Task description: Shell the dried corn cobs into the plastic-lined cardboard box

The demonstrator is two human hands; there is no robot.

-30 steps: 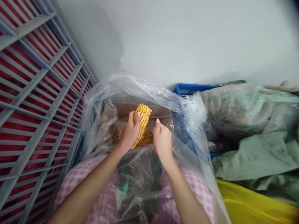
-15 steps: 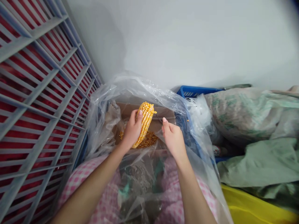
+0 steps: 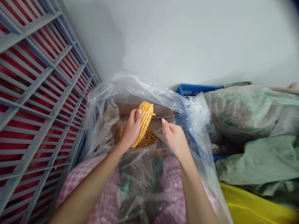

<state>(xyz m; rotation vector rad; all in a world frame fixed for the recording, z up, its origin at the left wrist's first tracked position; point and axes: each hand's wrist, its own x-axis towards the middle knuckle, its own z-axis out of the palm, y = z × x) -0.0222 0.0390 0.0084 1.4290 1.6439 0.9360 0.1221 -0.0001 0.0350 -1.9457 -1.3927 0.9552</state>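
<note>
My left hand (image 3: 130,130) is wrapped round a yellow corn cob (image 3: 144,119), holding it tilted with its tip up over a cardboard box (image 3: 163,112). A heap of loose brown-yellow kernels (image 3: 146,140) lies in the box under the cob. My right hand (image 3: 175,137) is closed on a thin metal tool (image 3: 158,119) whose point reaches the cob's upper right side. Clear plastic sheeting (image 3: 140,90) drapes around the box and over my lap.
A grey lattice crate wall with red behind it (image 3: 37,102) fills the left. A blue plastic basket (image 3: 193,90) sits behind the box. Greenish sacks (image 3: 252,124) pile up at the right, above a yellow surface (image 3: 252,205). A white wall is at the back.
My right hand has drawn a little to the right and away from the cob. The camera view shifted slightly; the cob stays in my left hand.
</note>
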